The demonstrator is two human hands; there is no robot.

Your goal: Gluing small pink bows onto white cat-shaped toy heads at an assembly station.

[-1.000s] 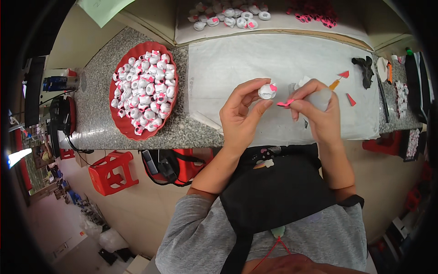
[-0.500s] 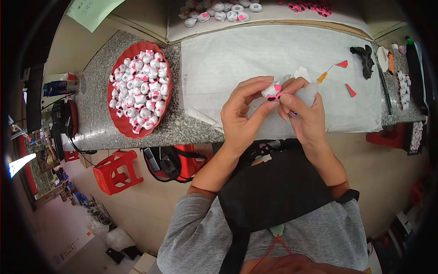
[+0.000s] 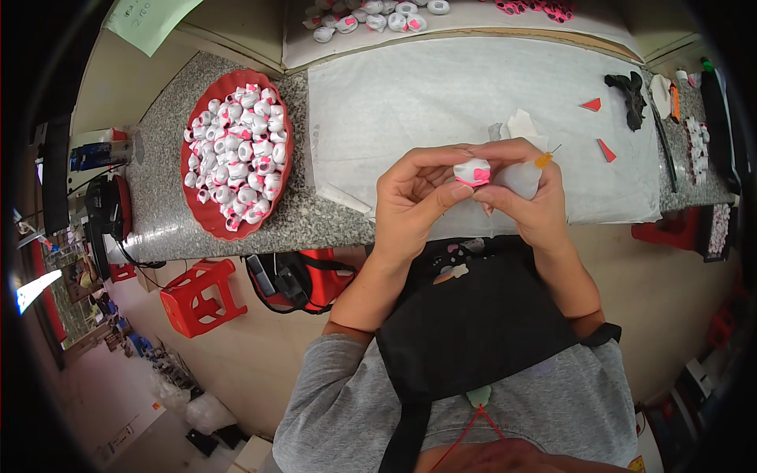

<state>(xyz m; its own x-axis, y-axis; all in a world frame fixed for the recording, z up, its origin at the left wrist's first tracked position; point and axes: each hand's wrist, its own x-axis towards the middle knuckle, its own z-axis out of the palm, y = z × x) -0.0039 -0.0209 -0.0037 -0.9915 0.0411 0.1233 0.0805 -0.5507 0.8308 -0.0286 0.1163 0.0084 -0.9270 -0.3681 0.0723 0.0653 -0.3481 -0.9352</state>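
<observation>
Counter: a speckled stone top (image 3: 315, 231) with a white sheet (image 3: 410, 94) on it; the sheet's near edge runs partly behind the hands.
Far shelf: white pieces (image 3: 371, 16) to the left and pink pieces (image 3: 536, 11) to the right, both groups cut off by the upper edge.
Small figure: white with pink (image 3: 471, 170), between both hands above the sheet's near part; fingers hide its sides.
Left hand (image 3: 410, 197): thumb and fingers pinched narrowly on the figure.
Right hand (image 3: 536, 197): curled around a cloudy bottle (image 3: 520, 180), fingertips also at the figure; the bottle's lower part is hidden.
Needle tip: orange base (image 3: 543, 160), thin point aimed far right, hard to make out.
Open room: broad white sheet beyond the hands, up to the shelf's edge; red scraps (image 3: 605, 150) lie right.
Bowl: red, scalloped rim (image 3: 209, 217), left of the sheet, heaped with similar figures.
</observation>
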